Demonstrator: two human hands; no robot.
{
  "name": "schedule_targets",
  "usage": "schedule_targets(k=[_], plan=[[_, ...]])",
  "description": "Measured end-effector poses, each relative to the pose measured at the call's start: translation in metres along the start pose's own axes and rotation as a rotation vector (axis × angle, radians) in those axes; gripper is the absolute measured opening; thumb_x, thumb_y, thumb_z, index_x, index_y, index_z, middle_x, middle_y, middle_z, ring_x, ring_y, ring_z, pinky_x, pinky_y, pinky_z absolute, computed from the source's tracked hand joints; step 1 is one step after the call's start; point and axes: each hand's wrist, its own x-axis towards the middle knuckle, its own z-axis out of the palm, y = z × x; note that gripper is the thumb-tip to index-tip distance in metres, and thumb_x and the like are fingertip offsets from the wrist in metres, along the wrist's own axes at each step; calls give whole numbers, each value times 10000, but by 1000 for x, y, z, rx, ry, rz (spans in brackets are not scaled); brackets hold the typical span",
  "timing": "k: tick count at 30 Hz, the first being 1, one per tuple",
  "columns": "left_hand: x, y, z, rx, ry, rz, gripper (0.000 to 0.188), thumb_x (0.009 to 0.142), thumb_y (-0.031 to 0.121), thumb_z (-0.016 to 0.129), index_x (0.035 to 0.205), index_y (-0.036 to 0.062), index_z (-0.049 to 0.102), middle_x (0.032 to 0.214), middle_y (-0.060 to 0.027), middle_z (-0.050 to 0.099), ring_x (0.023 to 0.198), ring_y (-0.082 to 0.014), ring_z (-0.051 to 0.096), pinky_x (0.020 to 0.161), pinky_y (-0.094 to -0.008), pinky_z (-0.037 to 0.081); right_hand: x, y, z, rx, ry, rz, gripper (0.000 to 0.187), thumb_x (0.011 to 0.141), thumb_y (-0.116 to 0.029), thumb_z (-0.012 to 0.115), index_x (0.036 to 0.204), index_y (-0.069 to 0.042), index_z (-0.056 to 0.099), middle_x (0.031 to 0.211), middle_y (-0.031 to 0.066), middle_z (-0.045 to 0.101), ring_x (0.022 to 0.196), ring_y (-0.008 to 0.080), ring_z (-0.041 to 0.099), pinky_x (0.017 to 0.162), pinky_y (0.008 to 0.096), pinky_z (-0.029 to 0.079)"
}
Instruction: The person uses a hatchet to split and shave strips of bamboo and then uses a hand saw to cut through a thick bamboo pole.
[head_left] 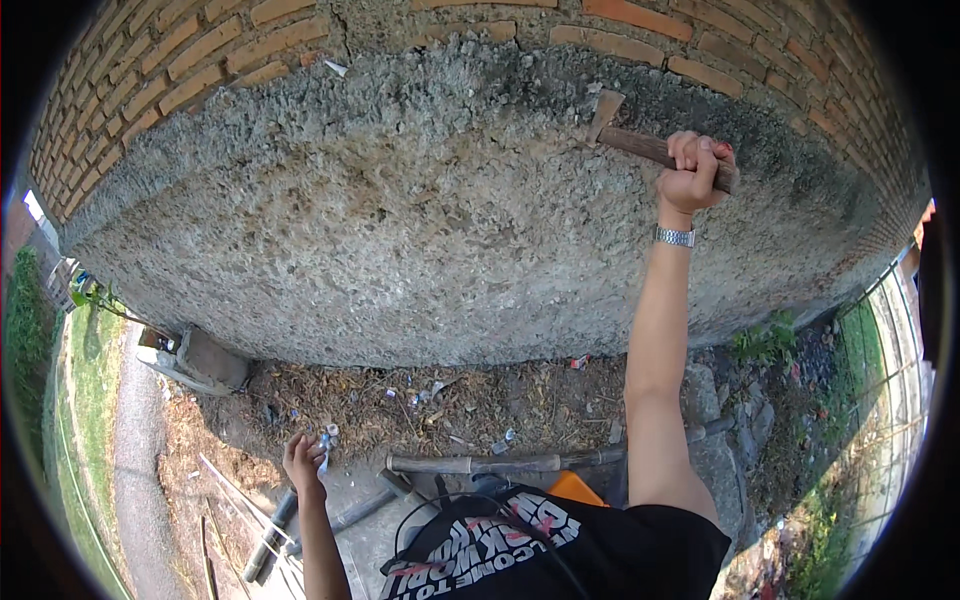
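Note:
My right hand [692, 170] is raised against the wall, its fingers wrapped round the wooden handle of a hatchet [640, 145]. The flat metal head is at the upper left end of the handle, at the dark upper edge of the rough grey render [400, 230]. Whether the blade touches the wall I cannot tell. My left hand [303, 463] hangs low at the left with loosely bent fingers, and no held thing shows in it. A small white and blue scrap [326, 438] appears just beside it, seemingly on the ground behind.
Bare brickwork [180, 55] runs above the render. Dry leaves and litter [420, 392] lie along the wall's foot. Bamboo poles [500, 464] and an orange object [575, 489] lie close to me. A concrete block [212, 362] stands left, rubble [752, 425] right.

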Motion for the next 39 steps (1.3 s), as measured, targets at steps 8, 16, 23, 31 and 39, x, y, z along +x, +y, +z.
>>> schedule_targets(k=[8, 16, 23, 31, 39], plan=[[9, 37, 70, 90, -208, 137, 316, 1005, 153, 587, 1281, 2, 563, 1102, -148, 714, 766, -179, 721, 638, -269, 545, 12, -107, 14, 28, -197, -100, 257, 955, -178, 511, 718, -144, 419, 601, -1, 387, 490, 118, 362, 539, 311, 324], [8, 32, 69, 90, -169, 77, 309, 992, 160, 614, 1259, 7, 580, 1088, -133, 719, 754, -150, 693, 667, -260, 544, -48, 24, 5, -153, -179, -356, 226, 893, -29, 575, 717, -44, 434, 601, 57, 515, 498, 157, 460, 501, 337, 418], [-7, 70, 88, 140, -342, 310, 330, 990, 165, 602, 1284, 18, 570, 1105, -136, 707, 761, -135, 683, 683, -259, 542, 31, -34, 15, -11, -146, -116, 239, 892, -72, 580, 678, -36, 480, 579, 46, 497, 503, 165, 468, 524, 358, 413], [-29, 28, 32, 183, -178, 175, 340, 961, 166, 657, 1249, -3, 593, 1051, -128, 724, 771, -152, 694, 691, -279, 548, 12, -12, -15, -224, -45, -190, 241, 885, -62, 615, 672, -25, 508, 605, 42, 518, 523, 179, 500, 539, 341, 436], [-91, 85, 97, 86, -482, 415, 266, 1019, 139, 588, 1244, -4, 596, 1074, -143, 725, 833, -172, 702, 761, -299, 549, -2, -38, 53, 75, -33, 52, 237, 802, -104, 690, 664, -117, 498, 587, -5, 509, 486, 157, 445, 567, 318, 408]])
